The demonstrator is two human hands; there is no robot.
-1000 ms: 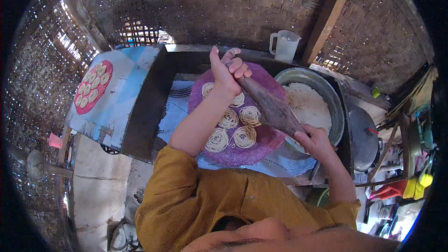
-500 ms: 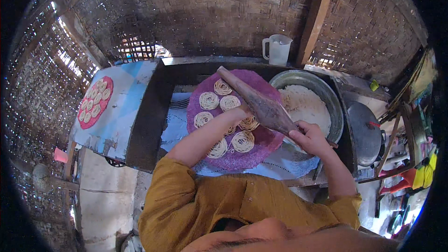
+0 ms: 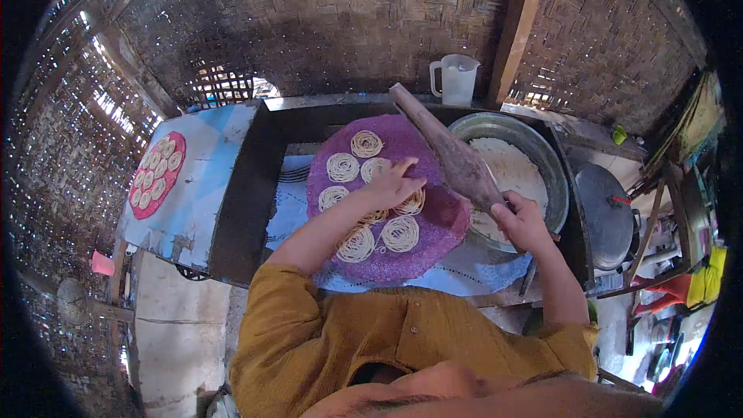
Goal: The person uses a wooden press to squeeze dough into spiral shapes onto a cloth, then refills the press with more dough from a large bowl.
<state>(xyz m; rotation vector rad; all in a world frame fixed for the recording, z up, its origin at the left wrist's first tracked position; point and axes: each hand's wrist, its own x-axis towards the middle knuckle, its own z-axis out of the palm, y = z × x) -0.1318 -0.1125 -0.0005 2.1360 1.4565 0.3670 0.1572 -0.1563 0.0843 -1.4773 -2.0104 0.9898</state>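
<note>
A round purple woven mat [image 3: 445, 244] carries several coils of pale noodle-like strands [image 3: 400, 233]. My left hand [image 3: 396, 186] is over the middle of this mat, its fingers stretched out and holding nothing. Part of the coils beneath it is hidden by the hand and forearm. My right hand [image 3: 526, 220] grips the lower end of a long wooden press [image 3: 457, 156], thick in the middle and narrowing toward its ends. The press slants up to the left, raised over the mat's right edge and the rim of a metal basin [image 3: 559, 186].
The basin holds a pale, doughy mass [image 3: 507, 166]. A clear plastic pitcher [image 3: 460, 80] stands behind. To the left, a smaller pink mat [image 3: 179, 143] with coils lies on a blue-white surface [image 3: 209, 162]. A lidded dark pot [image 3: 600, 209] stands at right.
The press has shifted right and turned a little steeper, its upper end moving away from the coils. My left hand, formerly partly hidden beneath it, now shows over the mat, apart from the press.
</note>
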